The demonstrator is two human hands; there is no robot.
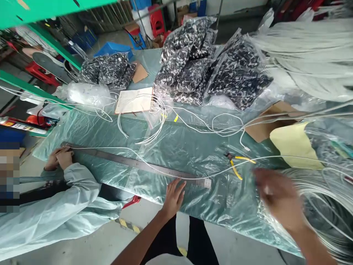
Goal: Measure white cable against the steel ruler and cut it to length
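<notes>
My left hand [173,197] lies at the near edge of a long steel ruler [121,159], its fingers stretched out by a thin white cable [143,161]. The cable runs loosely along the ruler and on to the right. Smeared by motion, my right hand [281,200] is over the table's right side, beside a coil of white cable [328,198]; its fingers cannot be made out. Between the hands lie yellow-handled cutting pliers [234,168], jaws toward the back. At the ruler's far left end, a co-worker's hands [60,157] press the cable's end.
Clear bags of black-and-white small parts [190,66] are piled at the back. An open notebook [134,100] lies near looped cable pieces [162,125]. A brown cardboard piece [264,123] and yellow paper [293,143] lie right. Green frame bars [35,90] stand left.
</notes>
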